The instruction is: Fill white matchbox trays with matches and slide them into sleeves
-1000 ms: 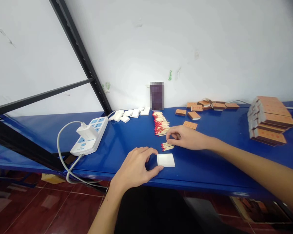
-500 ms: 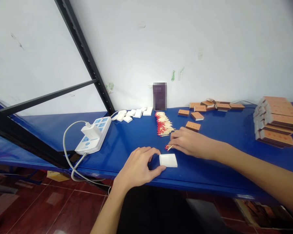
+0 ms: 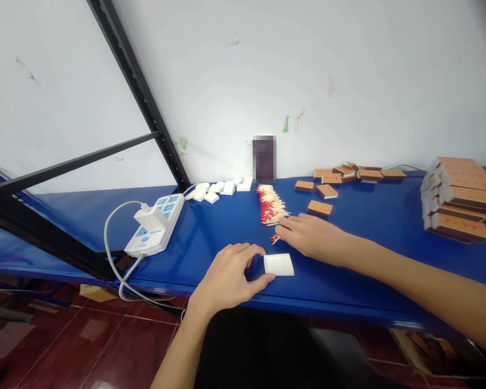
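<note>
A white matchbox tray (image 3: 279, 265) lies on the blue shelf near its front edge. My left hand (image 3: 237, 274) steadies its left end, thumb at the near corner and fingers curled at the far one. Beyond the tray, my right hand (image 3: 303, 235) is closed on a few matches (image 3: 274, 239), whose red heads stick out to the left of the fingertips. The rest of those matches is hidden by the hand. A heap of matches (image 3: 272, 205) with red heads to the left lies just behind my right fingers.
Several white trays (image 3: 227, 188) lie along the wall at left. Loose orange matchboxes (image 3: 319, 208) are scattered behind my right arm, and a stack of matchboxes (image 3: 464, 200) stands far right. A power strip (image 3: 156, 224) with a plugged-in charger sits left, beside the black shelf post (image 3: 146, 102).
My right hand has shifted slightly left and away from me, nearer the match heap, with the matches still in its fingers. My left hand and the tray have stayed in place.
</note>
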Available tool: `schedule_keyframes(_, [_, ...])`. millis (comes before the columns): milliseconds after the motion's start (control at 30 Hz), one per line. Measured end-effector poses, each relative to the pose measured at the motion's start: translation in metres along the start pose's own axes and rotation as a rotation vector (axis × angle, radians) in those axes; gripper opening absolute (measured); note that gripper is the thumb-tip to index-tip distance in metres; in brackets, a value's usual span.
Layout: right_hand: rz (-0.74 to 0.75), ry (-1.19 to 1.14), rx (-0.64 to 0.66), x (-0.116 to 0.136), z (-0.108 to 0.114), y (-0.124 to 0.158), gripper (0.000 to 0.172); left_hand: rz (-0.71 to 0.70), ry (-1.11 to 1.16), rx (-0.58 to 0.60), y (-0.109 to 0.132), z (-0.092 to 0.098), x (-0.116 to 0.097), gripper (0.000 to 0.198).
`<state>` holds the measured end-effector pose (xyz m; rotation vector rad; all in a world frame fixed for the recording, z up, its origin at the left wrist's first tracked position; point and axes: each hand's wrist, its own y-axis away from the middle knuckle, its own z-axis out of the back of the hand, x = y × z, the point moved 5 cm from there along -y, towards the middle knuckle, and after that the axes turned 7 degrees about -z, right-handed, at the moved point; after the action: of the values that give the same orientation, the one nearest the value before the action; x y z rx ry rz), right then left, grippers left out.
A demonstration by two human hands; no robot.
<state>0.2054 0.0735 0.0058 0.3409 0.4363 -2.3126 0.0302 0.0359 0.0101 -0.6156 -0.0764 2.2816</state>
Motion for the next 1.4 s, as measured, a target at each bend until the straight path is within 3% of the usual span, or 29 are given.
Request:
schedule_keyframes(300, [-0.082,0.033,0.032,0.008,0.008,-0.003,0.021,-0.002,0.006,-0.001,-0.002,0.000,0.002,0.024])
schedule_keyframes(700, [-0.069,0.036,0.055,0.011,0.013,-0.006,0.021,0.006,0.012,-0.005,-0.001,0.001,0.001,0.024])
schedule_keyframes(1100, [-0.153,-0.019,0.117,-0.006,0.018,0.001,0.020,0.001,0.002,-0.010,-0.001,0.001,0.000,0.026])
schedule_keyframes(1400, [-0.093,-0.007,0.051,0.000,0.022,0.003,0.031,-0.016,-0.011,-0.011,-0.001,0.000,0.000,0.026])
